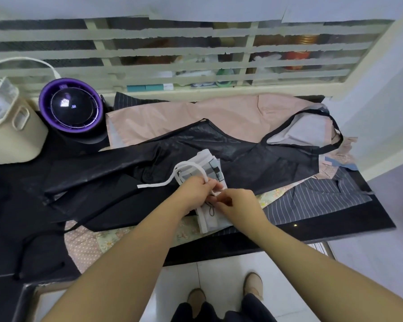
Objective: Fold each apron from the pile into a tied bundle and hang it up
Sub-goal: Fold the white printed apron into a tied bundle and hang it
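Both pinching: left hand (196, 189), right hand (236, 202) hold white strap (158, 184) over folded apron (206, 162); slack may slip the knot, bundle unrolls.

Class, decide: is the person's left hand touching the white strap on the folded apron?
Touching. The head view shows the left hand pinching the white strap where it crosses the folded apron, with no gap between fingers and strap.
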